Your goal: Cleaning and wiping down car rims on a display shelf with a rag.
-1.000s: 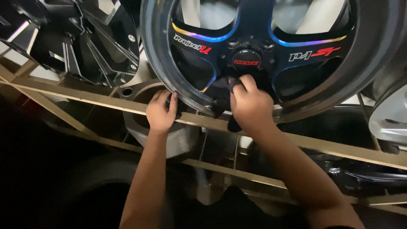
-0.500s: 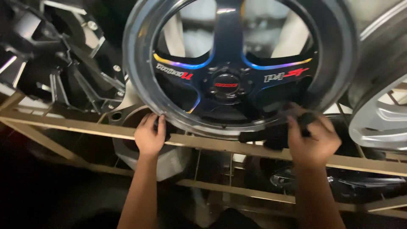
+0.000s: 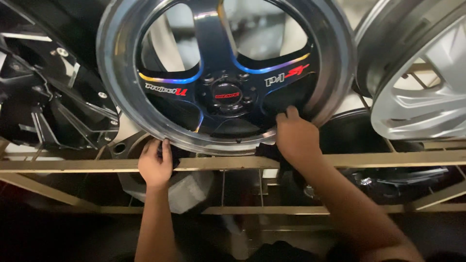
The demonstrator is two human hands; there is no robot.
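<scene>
1. Head view: the dark five-spoke wheel is steadied on the rack rail, its lower rim pinched by the left hand.
2. The right hand, closed on a dark cloth, is pressed just above onto the inner barrel; wiping is judged under way, spokes seemingly left.

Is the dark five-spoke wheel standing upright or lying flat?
Upright: the wheel stands on its rim on the rack rail, face outward.

A pale metal rack of horizontal and slanted bars crosses the view, carrying more rims: a black angular wheel at left, a silver wheel at right. Below it everything sinks into dim shadow.
</scene>
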